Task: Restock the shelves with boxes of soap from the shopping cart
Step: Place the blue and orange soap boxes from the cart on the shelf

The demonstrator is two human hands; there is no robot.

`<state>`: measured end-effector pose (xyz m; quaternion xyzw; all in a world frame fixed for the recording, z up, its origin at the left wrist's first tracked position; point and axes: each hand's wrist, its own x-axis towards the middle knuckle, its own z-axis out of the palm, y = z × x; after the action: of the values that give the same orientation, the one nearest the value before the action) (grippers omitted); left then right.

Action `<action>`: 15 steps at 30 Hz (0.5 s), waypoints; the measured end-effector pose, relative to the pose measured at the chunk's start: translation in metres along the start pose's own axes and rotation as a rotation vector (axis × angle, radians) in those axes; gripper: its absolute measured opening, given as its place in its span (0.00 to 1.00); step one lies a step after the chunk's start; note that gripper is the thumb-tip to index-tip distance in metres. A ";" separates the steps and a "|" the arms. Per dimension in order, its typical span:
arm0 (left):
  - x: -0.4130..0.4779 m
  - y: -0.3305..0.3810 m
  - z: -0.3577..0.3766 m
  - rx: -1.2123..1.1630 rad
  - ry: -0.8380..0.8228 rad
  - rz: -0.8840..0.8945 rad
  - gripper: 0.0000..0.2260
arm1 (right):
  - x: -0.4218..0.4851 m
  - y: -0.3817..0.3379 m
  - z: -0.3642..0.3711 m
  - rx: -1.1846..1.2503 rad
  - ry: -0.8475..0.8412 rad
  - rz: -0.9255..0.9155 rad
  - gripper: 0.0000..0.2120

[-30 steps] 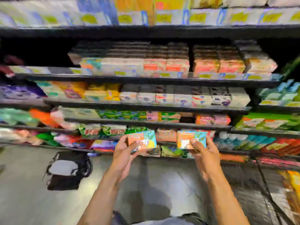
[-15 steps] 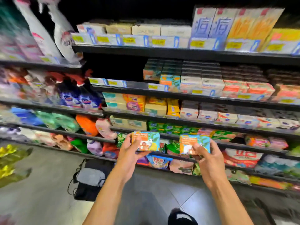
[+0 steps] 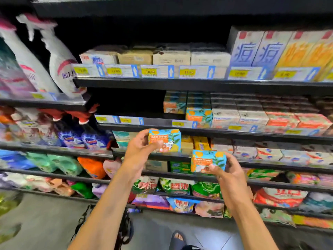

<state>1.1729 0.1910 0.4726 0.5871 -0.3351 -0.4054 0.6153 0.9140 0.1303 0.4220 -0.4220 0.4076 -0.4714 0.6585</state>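
Pinched between thumb and fingertips, one goat soap box (image 3: 164,140) sits in the left hand (image 3: 140,150), printed face toward the camera, long axis level and parallel to the shelf edges. Lower and to the right, the right hand (image 3: 229,171) grips a second box (image 3: 209,161) of the same kind in the same way. The two boxes are apart, and both are held in the air in front of the shelving, resting on nothing. Just above the left-hand box runs a shelf lip (image 3: 122,127). On that shelf, up and to the right, stands a stack of matching boxes (image 3: 198,114), with a dark gap (image 3: 129,105) to its left. The raised left box is nearer that shelf and, by my judgement, likely goes in first, lifted over the lip face forward. Price labels (image 3: 124,120) line the lip, and spray bottles (image 3: 59,62) stand far left
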 end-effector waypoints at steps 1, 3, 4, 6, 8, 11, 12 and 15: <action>0.015 0.008 -0.001 0.027 -0.008 0.014 0.18 | 0.009 -0.001 0.004 0.000 -0.007 -0.011 0.21; 0.049 0.021 -0.001 0.096 -0.033 0.035 0.17 | 0.027 -0.003 0.010 0.012 -0.014 -0.026 0.21; 0.064 0.026 -0.002 0.134 -0.043 0.052 0.17 | 0.036 -0.003 0.013 0.021 -0.019 -0.030 0.22; 0.093 0.034 0.000 0.199 -0.057 0.107 0.16 | 0.052 -0.006 0.017 0.033 -0.035 -0.037 0.24; 0.117 0.038 0.004 0.258 -0.053 0.151 0.17 | 0.065 -0.006 0.020 0.044 -0.037 -0.055 0.31; 0.140 0.040 0.012 0.321 -0.034 0.138 0.17 | 0.076 -0.003 0.023 0.064 -0.024 -0.069 0.35; 0.148 0.040 0.012 0.352 -0.035 0.137 0.17 | 0.077 -0.002 0.025 0.073 -0.020 -0.068 0.31; 0.168 0.034 0.011 0.467 -0.044 0.163 0.19 | 0.080 -0.001 0.031 0.077 -0.019 -0.078 0.26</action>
<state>1.2417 0.0357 0.4970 0.6755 -0.4795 -0.2787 0.4859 0.9604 0.0581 0.4214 -0.4164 0.3663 -0.5079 0.6591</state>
